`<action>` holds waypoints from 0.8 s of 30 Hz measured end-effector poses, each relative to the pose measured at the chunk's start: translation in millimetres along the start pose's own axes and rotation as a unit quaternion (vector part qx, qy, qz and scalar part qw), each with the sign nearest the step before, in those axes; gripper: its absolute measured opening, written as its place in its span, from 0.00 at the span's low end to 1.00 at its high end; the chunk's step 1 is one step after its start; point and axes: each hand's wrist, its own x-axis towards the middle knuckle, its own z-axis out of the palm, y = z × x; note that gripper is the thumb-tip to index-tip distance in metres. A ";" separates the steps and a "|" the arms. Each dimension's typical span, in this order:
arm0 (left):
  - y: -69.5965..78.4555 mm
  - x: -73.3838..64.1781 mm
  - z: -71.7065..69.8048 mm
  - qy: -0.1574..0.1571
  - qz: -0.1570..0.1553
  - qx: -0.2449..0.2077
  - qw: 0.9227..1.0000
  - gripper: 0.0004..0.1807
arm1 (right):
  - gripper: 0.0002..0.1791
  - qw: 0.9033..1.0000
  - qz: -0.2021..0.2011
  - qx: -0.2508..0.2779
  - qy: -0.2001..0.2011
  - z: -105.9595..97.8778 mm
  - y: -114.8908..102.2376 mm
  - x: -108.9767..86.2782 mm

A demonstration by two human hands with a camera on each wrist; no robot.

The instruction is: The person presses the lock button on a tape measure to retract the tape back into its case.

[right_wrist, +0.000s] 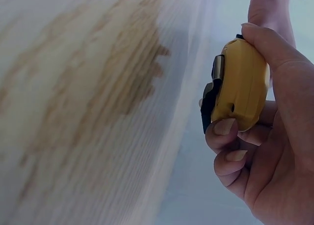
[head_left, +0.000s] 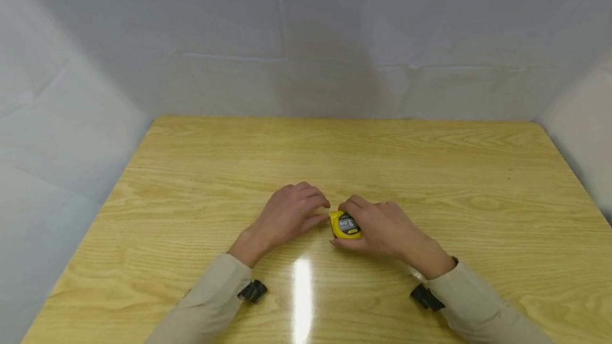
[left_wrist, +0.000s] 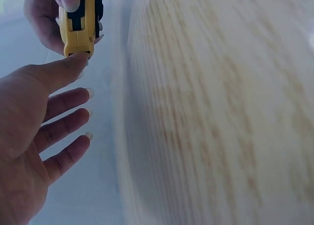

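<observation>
A yellow and black tape measure [head_left: 346, 224], marked 3.0m, is gripped by my right hand [head_left: 382, 227], its fingers and thumb curled round the case. In the right wrist view the yellow case [right_wrist: 243, 85] shows its edge and a metal belt clip [right_wrist: 218, 68]. My left hand [head_left: 294, 211] meets the mouth of the tape measure from the left. The left wrist view has this left hand [left_wrist: 24, 107] with thumb and forefinger pinching at the tape's end; the other fingers are spread loosely. The end hook itself is mostly hidden by the thumb.
Both hands are over a wood-grain table [head_left: 215, 158], near its middle. Pale sheeting [head_left: 325, 41] hangs behind the table and along both sides. Dark straps [head_left: 253, 291] sit at the beige sleeves [head_left: 205, 299]. A bright reflection lies on the tabletop between the forearms.
</observation>
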 end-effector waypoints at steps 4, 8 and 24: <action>-0.5 -5.3 -2.1 -0.021 -0.045 0.002 0.999 0.18 | 0.34 1.000 0.001 -0.004 -0.002 0.3 0.5 -0.4; -3.4 -13.2 -4.2 -0.037 -0.081 0.008 0.996 0.24 | 0.35 1.000 0.001 -0.009 -0.006 0.6 1.5 0.9; -18.3 -44.4 -12.7 -0.056 -0.112 0.034 0.992 0.25 | 0.35 0.999 -0.009 -0.019 -0.024 4.0 2.5 12.9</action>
